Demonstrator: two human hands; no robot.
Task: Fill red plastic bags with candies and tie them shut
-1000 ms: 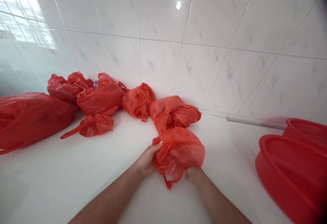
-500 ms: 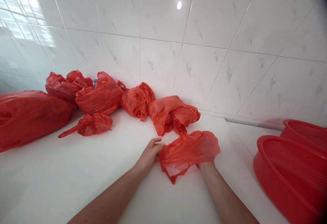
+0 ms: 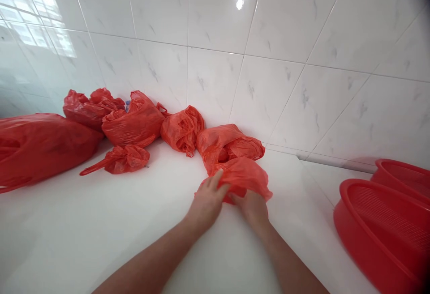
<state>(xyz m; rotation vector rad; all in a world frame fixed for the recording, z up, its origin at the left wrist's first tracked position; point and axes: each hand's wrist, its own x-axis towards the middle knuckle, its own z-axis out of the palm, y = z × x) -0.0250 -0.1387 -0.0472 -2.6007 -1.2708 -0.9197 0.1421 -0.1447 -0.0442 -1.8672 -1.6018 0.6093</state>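
Together, two hands [image 3: 206, 202] holding one red bag [image 3: 247, 173], six more bags [image 3: 183, 129], two red baskets [image 3: 358, 233]

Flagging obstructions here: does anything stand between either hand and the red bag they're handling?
Nothing visible does. The left hand and right hand meet at the near side of the handled bag. Another red bag lies beyond it, toward the wall.
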